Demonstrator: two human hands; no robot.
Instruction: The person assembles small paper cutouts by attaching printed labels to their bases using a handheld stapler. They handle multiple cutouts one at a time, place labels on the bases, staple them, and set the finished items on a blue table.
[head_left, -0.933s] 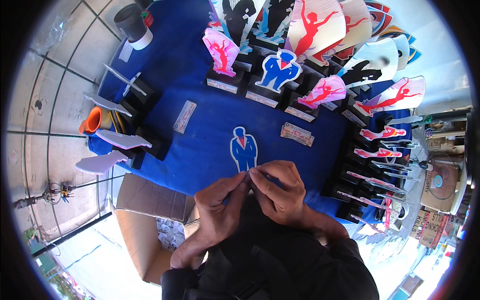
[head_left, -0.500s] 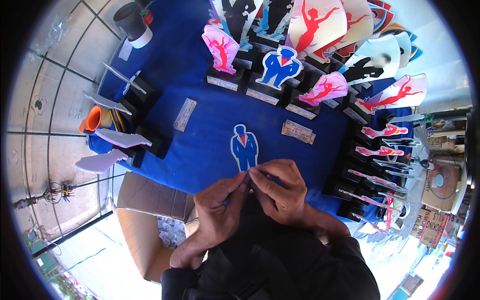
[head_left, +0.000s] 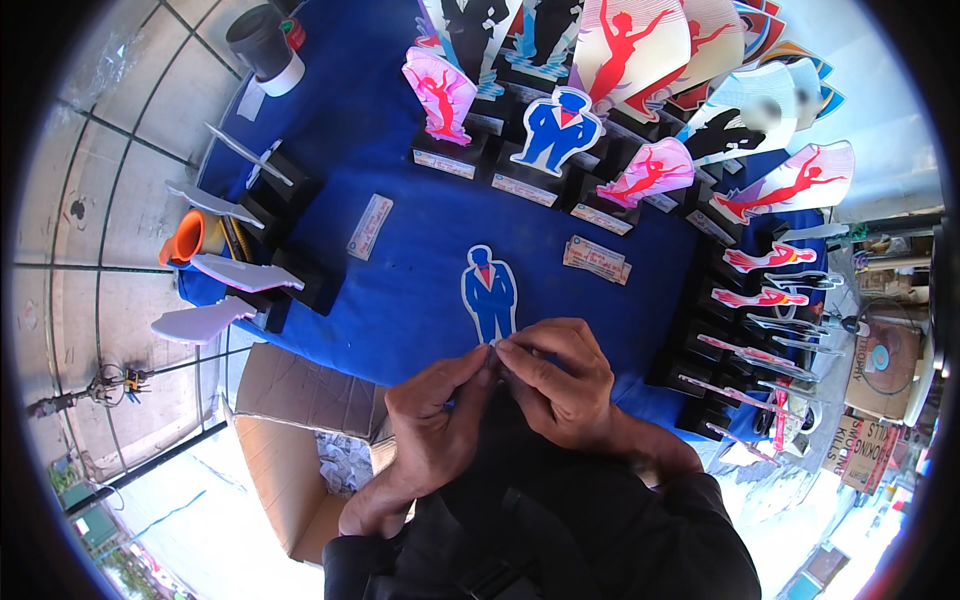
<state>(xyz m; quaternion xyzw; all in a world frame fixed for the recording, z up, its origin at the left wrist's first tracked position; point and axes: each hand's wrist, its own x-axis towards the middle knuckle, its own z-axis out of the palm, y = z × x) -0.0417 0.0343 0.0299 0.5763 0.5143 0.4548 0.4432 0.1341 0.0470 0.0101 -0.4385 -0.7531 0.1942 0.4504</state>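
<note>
Across the last instants the whole blue-covered table (head_left: 400, 290) has crept slightly upward in the frame, most likely a small tilt of the head. The standing figure plaques (head_left: 557, 130) along its top and right have drifted with it, and the open cardboard box (head_left: 270, 470) at lower left looks unchanged.

The 2 hands have barely moved, so I judge that the fine fingertip work goes on at the same spot, with no visible advance. The left hand (head_left: 435, 415) and right hand (head_left: 562, 385) meet just below the centre of the frame, thumb and finger of each drawn together in a pinch, the 2 thumb tips nearly touching. What, if anything, sits between them I cannot tell.

The blue-suited cutout (head_left: 490, 300) is directly above the thumb tips, near mid-frame, head toward the top, feet partly hidden by the fingers; whether they touch it is unclear. It has shifted with the table.

Smallest are the printed strips: a loose pile (head_left: 597, 260) right of the cutout and a single strip (head_left: 370, 227) to its upper left.
</note>
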